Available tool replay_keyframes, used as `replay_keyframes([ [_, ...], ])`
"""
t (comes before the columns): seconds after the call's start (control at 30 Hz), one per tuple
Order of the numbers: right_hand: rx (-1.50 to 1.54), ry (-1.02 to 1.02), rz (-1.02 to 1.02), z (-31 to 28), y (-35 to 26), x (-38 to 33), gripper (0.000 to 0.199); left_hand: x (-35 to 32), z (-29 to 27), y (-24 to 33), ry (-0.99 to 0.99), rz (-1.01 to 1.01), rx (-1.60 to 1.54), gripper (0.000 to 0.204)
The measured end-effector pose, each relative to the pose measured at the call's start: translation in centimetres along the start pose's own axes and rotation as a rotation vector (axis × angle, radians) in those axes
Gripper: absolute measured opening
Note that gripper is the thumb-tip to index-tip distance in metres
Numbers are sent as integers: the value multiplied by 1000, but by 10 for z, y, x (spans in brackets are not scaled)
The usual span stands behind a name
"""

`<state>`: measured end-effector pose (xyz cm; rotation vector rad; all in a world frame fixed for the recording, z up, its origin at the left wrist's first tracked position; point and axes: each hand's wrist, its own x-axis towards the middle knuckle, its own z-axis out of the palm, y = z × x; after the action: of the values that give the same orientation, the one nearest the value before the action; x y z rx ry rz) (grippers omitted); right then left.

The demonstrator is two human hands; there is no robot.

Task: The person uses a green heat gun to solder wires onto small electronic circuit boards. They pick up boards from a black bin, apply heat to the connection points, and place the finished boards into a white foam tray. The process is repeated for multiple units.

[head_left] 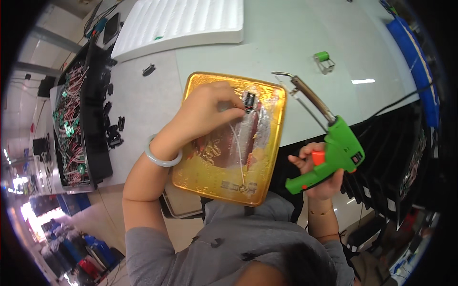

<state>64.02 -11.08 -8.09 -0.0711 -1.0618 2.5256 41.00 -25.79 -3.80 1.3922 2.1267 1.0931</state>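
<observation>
A shallow gold-coloured tin tray (191, 183) sits in front of me at the table's near edge. Over it my left hand (207, 107) pinches at a small black part (249, 101) between thumb and fingertips, close to a worn, silvery patch of the tray. From near those fingers a thin pale wire-like strand (238, 148) runs down across the tray. My right hand (327, 189) is wrapped round the grip of a green soldering gun (344, 145) with an orange trigger. Its bent metal tip (282, 74) points up and left, beyond the tray's upper right corner and apart from the black part.
A white ribbed foam tray (181, 24) lies at the back. On the left, a black bin (98, 157) holds many wired parts, with loose black pieces (114, 133) beside it. A green solder spool on a stand (324, 63) is behind the gun. Black bins (396, 148) stand at right.
</observation>
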Motion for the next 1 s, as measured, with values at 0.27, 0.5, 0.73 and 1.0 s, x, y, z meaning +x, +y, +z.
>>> replay_keyframes([
  [0.27,-287,37,-24,-23,-19,-2,65,-3,16,15,276,193,468,9],
  [0.5,-376,-33,30,-29,-26,5,64,-5,24,5,275,20,166,8],
  [0.73,-353,-8,79,-37,-15,6,70,-6,20,8,185,-64,114,8],
  [1.0,230,-98,164,-11,8,6,56,3,12,18,87,-230,-78,6],
])
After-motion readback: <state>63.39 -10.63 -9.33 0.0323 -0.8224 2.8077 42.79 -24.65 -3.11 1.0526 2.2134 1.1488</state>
